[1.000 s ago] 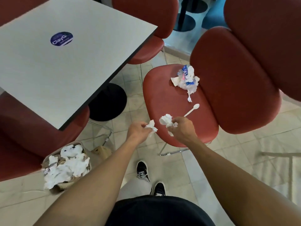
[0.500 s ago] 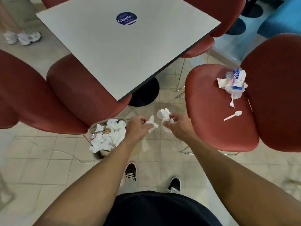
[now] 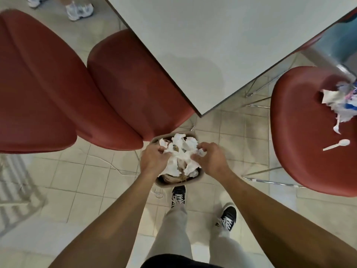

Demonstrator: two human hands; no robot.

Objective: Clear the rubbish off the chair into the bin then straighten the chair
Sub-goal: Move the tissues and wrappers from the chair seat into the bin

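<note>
A small brown bin on the floor is heaped with crumpled white paper. Both my hands hover right over it. My left hand is closed on a scrap of white tissue at the bin's left rim. My right hand pinches a crumpled white tissue at the right rim. On the red chair seat at the right lie a crumpled wrapper with blue print, a white plastic spoon and a second white utensil under the wrapper.
A grey table juts over the floor, its corner just above the bin. Two red chairs stand at the left, close to the bin. My feet in black shoes stand behind it. Another person's white shoes show at top left.
I have turned left from the littered chair to the bin. Both hands carried their tissue pieces over and lowered onto the bin's heap.
</note>
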